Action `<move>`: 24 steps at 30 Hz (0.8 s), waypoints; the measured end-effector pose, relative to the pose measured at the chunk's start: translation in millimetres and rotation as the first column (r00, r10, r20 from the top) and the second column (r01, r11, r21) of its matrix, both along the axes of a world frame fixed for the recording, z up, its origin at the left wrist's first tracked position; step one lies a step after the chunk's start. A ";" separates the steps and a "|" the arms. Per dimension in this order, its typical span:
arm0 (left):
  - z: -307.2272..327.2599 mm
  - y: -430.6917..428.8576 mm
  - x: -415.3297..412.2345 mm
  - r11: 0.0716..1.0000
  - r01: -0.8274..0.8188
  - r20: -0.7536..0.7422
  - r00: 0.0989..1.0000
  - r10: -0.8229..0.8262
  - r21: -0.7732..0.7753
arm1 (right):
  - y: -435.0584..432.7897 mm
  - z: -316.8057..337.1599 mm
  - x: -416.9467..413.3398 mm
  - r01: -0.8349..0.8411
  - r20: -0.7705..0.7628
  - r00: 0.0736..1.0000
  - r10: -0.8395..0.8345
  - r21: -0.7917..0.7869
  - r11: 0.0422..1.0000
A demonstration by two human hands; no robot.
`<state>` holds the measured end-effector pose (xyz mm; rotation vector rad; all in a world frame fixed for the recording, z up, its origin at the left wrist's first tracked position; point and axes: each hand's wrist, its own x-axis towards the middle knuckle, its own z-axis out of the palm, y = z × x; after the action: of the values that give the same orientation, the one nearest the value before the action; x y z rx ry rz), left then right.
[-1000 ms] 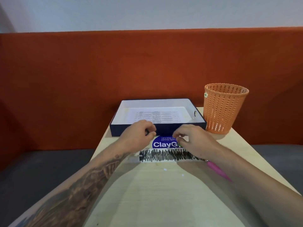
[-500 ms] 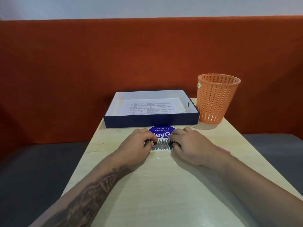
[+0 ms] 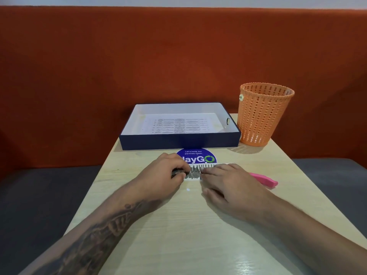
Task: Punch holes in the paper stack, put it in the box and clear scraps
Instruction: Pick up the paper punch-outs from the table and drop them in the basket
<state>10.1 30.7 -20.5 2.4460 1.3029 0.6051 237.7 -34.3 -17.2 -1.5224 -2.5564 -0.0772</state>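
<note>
1. Paper stack (image 3: 178, 124), white printed sheets, already lay flat inside the shallow navy cardboard box (image 3: 179, 142) at the table's far end; boxing appeared done, and punching judged done too, though no holes could be made out.
2. Nearest: one small round white paper scrap (image 3: 188, 189) lay loose on the pale wooden table (image 3: 178, 235), between the two hands.
3. Left hand (image 3: 164, 173) was curled, fingers pinching one end of a white strip scribbled over in black (image 3: 195, 172). Right hand (image 3: 224, 181) lay palm-down, fingertips pressing the strip's other end; it clasped nothing.
4. Pink plastic tool (image 3: 264, 180), probably the punch, lay just beside the right hand.
5. Round blue sticker (image 3: 198, 156) lay beyond the strip.
6. Orange plastic lattice bin (image 3: 262, 116) stood beside the box. Clearing scraps judged the step remaining.
</note>
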 end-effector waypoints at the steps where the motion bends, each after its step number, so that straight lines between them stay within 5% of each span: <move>1: 0.0 -0.1 0.3 1.000 0.010 0.003 1.000 -0.010 -0.004 | 0.6 0.2 -0.1 -0.012 -0.024 1.000 0.012 0.000 1.000; 7: 1.6 0.2 3.4 1.000 0.023 0.019 1.000 -0.023 -0.019 | 21.0 -1.5 5.1 0.133 -0.167 0.978 -0.124 0.042 0.990; 19: 3.3 0.7 5.6 0.999 0.008 0.008 1.000 -0.008 -0.035 | 35.6 6.1 -1.7 0.220 0.129 0.967 -0.220 0.020 0.975; 24: 3.8 -1.2 5.1 0.999 -0.003 0.017 1.000 0.004 -0.043 | 36.5 11.0 3.1 0.221 -0.048 0.973 -0.226 -0.085 0.972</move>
<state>15.2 29.5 -16.7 2.3993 1.3000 0.5910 240.8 2.2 -6.2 -1.8095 -2.3609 0.0406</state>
